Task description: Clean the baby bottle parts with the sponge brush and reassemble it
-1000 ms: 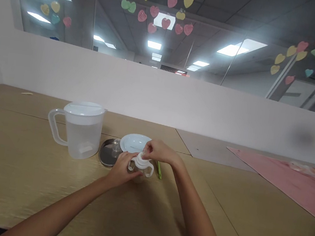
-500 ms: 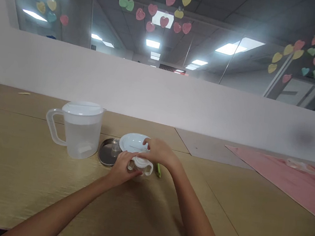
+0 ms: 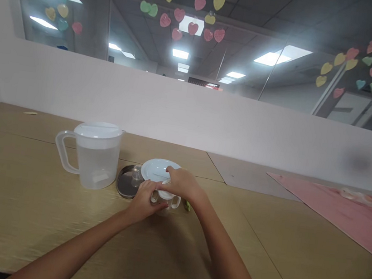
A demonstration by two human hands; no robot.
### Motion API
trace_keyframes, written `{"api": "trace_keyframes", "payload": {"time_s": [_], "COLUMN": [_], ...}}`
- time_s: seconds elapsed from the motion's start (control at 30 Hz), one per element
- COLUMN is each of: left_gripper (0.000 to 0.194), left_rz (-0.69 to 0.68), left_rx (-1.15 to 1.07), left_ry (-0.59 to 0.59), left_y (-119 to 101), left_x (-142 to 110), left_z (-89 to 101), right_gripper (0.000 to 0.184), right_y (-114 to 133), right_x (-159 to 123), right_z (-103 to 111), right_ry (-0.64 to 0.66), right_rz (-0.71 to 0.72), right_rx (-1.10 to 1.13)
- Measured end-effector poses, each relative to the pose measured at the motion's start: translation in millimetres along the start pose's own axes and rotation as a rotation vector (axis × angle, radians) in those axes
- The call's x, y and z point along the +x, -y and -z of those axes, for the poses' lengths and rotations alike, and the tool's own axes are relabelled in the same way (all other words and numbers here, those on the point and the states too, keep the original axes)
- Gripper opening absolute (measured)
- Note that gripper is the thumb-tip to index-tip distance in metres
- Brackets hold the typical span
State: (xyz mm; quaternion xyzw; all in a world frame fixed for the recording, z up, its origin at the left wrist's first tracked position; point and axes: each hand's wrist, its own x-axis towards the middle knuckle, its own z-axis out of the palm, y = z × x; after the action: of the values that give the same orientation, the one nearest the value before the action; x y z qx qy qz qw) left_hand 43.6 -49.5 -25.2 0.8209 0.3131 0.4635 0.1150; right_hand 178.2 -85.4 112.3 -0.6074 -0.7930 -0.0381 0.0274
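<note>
A small clear cup (image 3: pixel 163 208) with two side handles and a white lid (image 3: pixel 165 195) stands on the table before me. My left hand (image 3: pixel 143 201) is wrapped round the cup's left side, thumb across its front. From above and behind, my right hand (image 3: pixel 183 184) grips the lid with curled fingers, partly hiding it. Just behind the hands sits a pale blue-white dish (image 3: pixel 151 170) with something thin in it. A round metal tray (image 3: pixel 124 185) holding a small clear container (image 3: pixel 136 175) is left of the cup. A green object (image 3: pixel 187 206) is mostly covered by my right wrist.
A large translucent pitcher (image 3: pixel 98 164) with a lid and a left-side handle stands at the left, liquid inside. A pink mat (image 3: pixel 340 215) lies at the right, with clear plastic on it. A white wall (image 3: pixel 176 110) below a window rises behind the table.
My right hand has shifted slightly left and down over the lid, its fingers closer to it. The left hand keeps its hold on the cup. The view has tilted slightly.
</note>
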Motion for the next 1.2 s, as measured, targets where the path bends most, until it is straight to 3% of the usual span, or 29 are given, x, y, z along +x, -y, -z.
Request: {"api": "trace_keyframes", "payload": {"time_s": [0.17,0.37,0.63,0.8,0.87,1.03,1.2], "left_gripper": [0.057,0.052,0.052,0.061,0.058,0.038,0.038], "left_rz": [0.007,0.006,0.005,0.040,0.048,0.188,0.174], "left_rx": [0.011,0.026,0.060,0.054,0.007,0.031,0.279], "left_ry": [-0.033,-0.076,-0.144,-0.063,-0.056,-0.274,-0.092], "left_y": [3,-1,-2,0,6,46,89], "left_x": [-2,-2,-5,-4,-1,13,18], "left_z": [-3.4,-5.8,-13.6,-5.3,4.5,32.1,39.6], "right_gripper": [0.070,0.057,0.044,0.047,0.050,0.062,0.064], "right_y": [-9,1,12,12,11,6,3], "right_x": [-1,3,-1,-2,-1,-4,-9], "right_z": [0,-3,2,-1,-1,7,16], "right_ry": [0.068,0.017,0.049,0.043,0.036,0.003,0.018], "right_rz": [0.129,0.028,-0.050,-0.049,-0.047,-0.043,-0.053], "right_rx": [0.069,-0.018,-0.064,-0.056,-0.030,0.049,0.110]}}
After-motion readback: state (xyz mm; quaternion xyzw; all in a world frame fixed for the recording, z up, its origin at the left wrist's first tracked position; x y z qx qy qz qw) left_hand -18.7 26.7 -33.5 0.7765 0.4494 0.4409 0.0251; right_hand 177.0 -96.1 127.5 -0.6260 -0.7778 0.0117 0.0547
